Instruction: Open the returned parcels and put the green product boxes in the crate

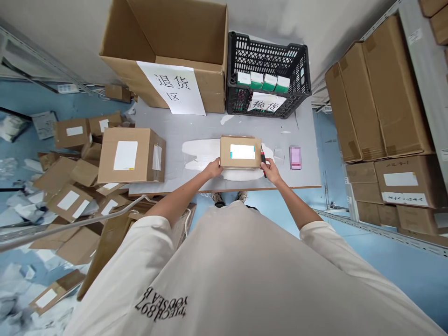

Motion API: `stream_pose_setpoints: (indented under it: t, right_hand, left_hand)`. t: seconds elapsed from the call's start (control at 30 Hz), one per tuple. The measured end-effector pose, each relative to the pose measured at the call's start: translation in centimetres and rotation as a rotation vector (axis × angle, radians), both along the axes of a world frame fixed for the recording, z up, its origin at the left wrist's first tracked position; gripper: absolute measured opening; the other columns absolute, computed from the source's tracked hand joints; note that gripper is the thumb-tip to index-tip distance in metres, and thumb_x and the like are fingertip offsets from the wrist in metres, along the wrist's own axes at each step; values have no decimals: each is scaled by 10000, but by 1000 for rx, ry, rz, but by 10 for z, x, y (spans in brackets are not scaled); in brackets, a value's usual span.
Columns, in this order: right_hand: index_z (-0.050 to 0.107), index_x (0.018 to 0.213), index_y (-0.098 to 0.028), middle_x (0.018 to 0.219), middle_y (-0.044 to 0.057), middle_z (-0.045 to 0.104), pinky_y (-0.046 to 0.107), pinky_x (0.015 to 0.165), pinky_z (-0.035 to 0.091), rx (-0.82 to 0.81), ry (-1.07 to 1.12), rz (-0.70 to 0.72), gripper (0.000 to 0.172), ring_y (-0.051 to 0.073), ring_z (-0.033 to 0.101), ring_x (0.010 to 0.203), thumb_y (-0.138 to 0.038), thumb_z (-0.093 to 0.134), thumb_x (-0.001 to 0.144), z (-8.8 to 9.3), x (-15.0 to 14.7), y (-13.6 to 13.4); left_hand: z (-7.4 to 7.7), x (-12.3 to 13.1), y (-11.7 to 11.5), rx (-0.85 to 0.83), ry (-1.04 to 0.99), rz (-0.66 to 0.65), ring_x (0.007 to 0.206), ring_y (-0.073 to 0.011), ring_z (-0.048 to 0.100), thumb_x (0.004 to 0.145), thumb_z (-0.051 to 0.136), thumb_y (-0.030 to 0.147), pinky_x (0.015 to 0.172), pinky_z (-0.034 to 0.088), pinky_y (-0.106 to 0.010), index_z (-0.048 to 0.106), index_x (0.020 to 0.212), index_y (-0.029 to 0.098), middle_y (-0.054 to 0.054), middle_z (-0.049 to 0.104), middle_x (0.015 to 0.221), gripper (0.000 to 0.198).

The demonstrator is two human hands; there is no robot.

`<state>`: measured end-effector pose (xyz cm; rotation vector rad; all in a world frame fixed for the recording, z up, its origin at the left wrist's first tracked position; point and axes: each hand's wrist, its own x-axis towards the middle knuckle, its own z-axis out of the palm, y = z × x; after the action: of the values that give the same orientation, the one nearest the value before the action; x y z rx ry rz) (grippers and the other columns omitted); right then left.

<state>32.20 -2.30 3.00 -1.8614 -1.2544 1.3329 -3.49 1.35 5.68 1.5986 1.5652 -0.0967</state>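
A small cardboard box point(241, 162) with a white label on top lies at the middle of the grey table point(168, 158), over white patches on the surface. My left hand point(214, 168) grips its left end, fingers at the side. At the right end is my right hand point(269, 170), its fingers wrapped round a red and black cutter point(263, 161) that stands against the box's edge. The hand also touches the box's corner.
A larger labelled box point(124, 155) sits at the table's left. Behind stand a big open carton point(210, 91) and a black crate point(297, 93) holding several green-white packs. A pink-screened phone point(295, 157) lies right. Boxes point(73, 172) litter the left floor; shelved cartons point(399, 102) line the right.
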Motion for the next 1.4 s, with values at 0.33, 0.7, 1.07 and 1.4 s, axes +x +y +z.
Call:
stream_pose_setpoints:
  t: [0.33, 0.7, 1.07, 1.4]
  right_hand:
    - [616, 1289, -275, 885, 19, 782, 458, 902, 658, 156, 13, -104, 798, 285, 801, 892, -929, 705, 841, 23, 3, 22]
    - [633, 1306, -271, 1123, 119, 845, 494, 993, 666, 203, 88, -138, 774, 316, 826, 1126, -921, 704, 890, 30, 0, 63]
    - [820, 1426, -246, 1313, 128, 830, 506, 1028, 675, 317, -87, 175, 806, 326, 784, 1132, -893, 617, 990, 62, -2, 105]
    - [934, 1263, -272, 1174, 66, 913, 458, 1055, 597, 327, -328, 695, 455, 350, 812, 1094, -607, 680, 1090, 98, -61, 129]
  left_hand:
    - [51, -9, 24, -23, -47, 114, 1027, -321, 872, 1048, 706, 528, 935, 626, -398, 567, 1543, 212, -78, 897, 978, 603]
    - [46, 2, 24, 214, -89, 177, 1259, -301, 784, 1067, 571, 259, 1072, 611, -430, 533, 1525, 233, -138, 813, 1374, 460]
    - [41, 14, 6, 436, 49, -309, 1675, -472, 398, 953, 632, 236, 1371, 338, -658, 447, 1777, 176, -254, 468, 1781, 847]
    - [46, 3, 7, 451, 44, -375, 1699, -421, 429, 940, 576, 188, 1359, 329, -620, 500, 1748, 159, -223, 431, 1868, 812]
